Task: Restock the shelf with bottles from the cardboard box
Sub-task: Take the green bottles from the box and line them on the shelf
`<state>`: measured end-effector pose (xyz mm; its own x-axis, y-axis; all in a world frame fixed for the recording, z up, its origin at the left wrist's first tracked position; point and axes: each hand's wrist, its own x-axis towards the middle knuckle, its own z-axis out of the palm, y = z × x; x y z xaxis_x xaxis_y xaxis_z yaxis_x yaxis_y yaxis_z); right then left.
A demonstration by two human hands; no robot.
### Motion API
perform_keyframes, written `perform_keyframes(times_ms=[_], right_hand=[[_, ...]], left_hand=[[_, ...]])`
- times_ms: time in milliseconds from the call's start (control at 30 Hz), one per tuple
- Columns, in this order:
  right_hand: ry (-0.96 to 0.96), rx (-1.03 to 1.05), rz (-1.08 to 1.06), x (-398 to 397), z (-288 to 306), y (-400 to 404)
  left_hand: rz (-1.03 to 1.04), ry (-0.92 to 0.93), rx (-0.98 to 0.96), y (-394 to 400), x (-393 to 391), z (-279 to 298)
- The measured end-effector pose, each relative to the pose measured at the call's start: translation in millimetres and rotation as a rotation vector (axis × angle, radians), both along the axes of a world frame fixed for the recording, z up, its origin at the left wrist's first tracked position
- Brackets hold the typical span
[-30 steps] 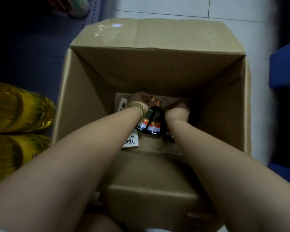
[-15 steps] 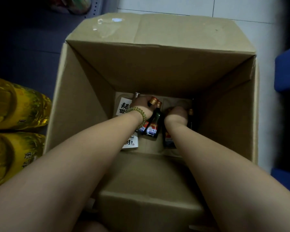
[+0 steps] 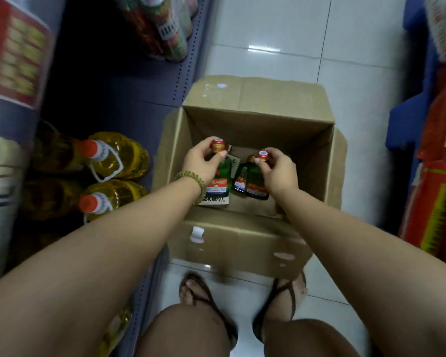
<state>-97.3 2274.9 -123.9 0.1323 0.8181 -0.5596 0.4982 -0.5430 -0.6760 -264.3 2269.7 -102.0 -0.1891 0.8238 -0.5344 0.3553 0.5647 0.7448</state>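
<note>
The person stands over an open cardboard box (image 3: pixel 255 119) on the tiled floor (image 3: pixel 281 34), both arms reaching down into it. The left hand (image 3: pixel 201 163) has its fingers (image 3: pixel 223 153) curled around the neck of a green bottle (image 3: pixel 220 176), just under its red and gold cap (image 3: pixel 218 145). The right hand (image 3: pixel 278 171) pinches the neck of a second green bottle (image 3: pixel 255 181) below its cap in the same way. So both sets of fingers are clamped on bottle necks, not loose. Both bottles hang upright inside the box, above its bottom. A third small bottle (image 3: pixel 240 180) shows just beside the one in the right hand; I cannot tell whether the hand also holds it or it stands in the box.

These look like small glass bottles, full, so I would expect them to be stiff, smooth, fairly heavy for their size, and breakable on that tile. Holding by the neck under the cap lip gives the fingers a ridge to catch on, which seems the safest place; the labelled body is wider and slicker.

To the left, the dark blue shelf (image 3: pixel 108 99) holds 2 large yellow oil jugs (image 3: pixel 119 155) with orange caps, and taller bottles (image 3: pixel 165 29) stand farther back. The 2 bottles are not yet on the shelf.
</note>
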Motion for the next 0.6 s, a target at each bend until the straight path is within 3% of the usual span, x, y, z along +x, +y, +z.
perform_keyframes(times_ms=[267, 433, 600], right_hand=[[0.295, 0.074, 0.098, -0.3, 238.0, 4.3], [0.334, 0.174, 0.263, -3.4, 390.0, -11.4], [0.534, 0.262, 0.308, -6.5, 499.2, -24.2]], left_hand=[[0.111, -0.046, 0.123, -30.5, -25.4, 214.1], [0.255, -0.176, 0.263, -55.9, -25.9, 364.1], [0.271, -0.207, 0.370, -95.9, -25.4, 475.2]])
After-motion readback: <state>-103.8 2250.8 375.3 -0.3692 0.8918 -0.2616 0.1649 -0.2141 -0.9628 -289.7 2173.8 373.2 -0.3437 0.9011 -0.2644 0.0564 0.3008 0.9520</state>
